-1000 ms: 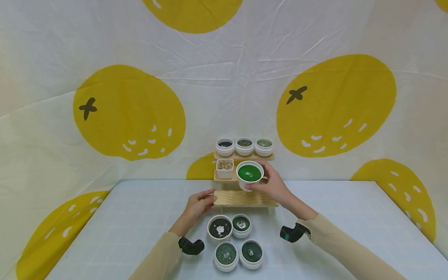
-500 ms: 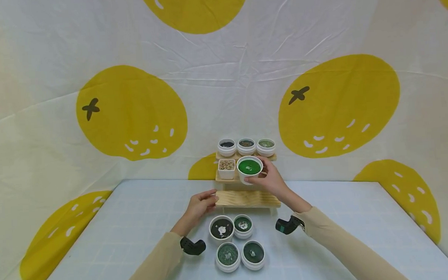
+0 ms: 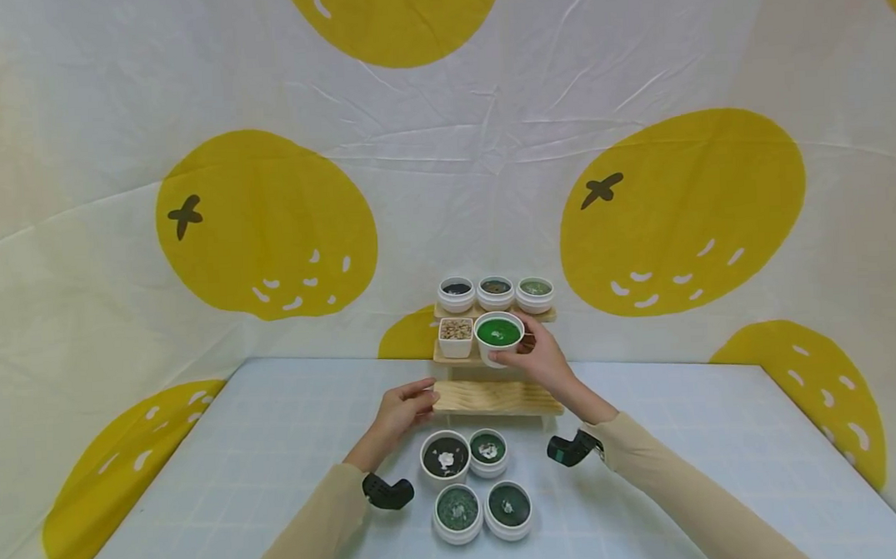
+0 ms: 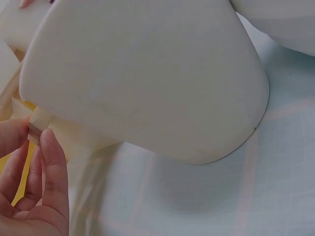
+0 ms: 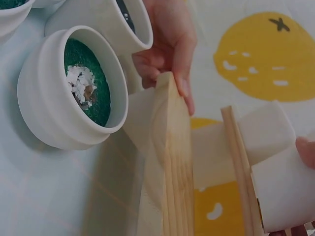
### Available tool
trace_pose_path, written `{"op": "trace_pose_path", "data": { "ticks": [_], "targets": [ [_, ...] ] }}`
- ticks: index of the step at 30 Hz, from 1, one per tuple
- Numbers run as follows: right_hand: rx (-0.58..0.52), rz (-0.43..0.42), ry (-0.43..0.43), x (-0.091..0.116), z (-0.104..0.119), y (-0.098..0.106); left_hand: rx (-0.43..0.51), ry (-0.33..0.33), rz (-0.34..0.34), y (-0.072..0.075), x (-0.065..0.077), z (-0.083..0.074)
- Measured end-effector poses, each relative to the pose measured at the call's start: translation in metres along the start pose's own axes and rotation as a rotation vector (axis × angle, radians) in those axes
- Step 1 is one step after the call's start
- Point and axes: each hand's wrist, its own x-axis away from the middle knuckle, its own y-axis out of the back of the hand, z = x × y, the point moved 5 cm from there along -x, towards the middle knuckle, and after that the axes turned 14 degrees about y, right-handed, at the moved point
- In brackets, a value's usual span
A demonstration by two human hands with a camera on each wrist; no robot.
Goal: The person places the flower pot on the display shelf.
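My right hand grips a round white cup of bright green contents, with fingers and thumb around its side. The cup is at the middle step of a tiered wooden stand, right of a square white cup of mixed bits. In the right wrist view, the cup's base seems to meet the wooden step. Thumb and fingers of my left hand pinch the left end of the lowest step; the left wrist view shows this hand on the wood's end.
Three white cups, one of them dark-filled, line the top step. In front of the stand are a larger cup with dark contents and several smaller cups, including a green one. A patterned cloth hangs behind the table.
My right hand has moved the green-filled cup slightly back and up, onto or against the middle step. My left hand has kept its pinch on the lowest step.
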Motion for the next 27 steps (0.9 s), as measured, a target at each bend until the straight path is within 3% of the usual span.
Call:
{"op": "trace_pose_path", "data": {
  "ticks": [7,27],
  "targets": [
    [0.004,-0.030,-0.049,-0.0009,-0.0042,0.0000,0.003,0.002,-0.002,0.0003,-0.0012,0.0000],
    [-0.045,-0.100,-0.030,0.0057,-0.0017,0.0019,0.017,-0.007,0.029,0.0003,-0.0047,0.0026]
  ]
}}
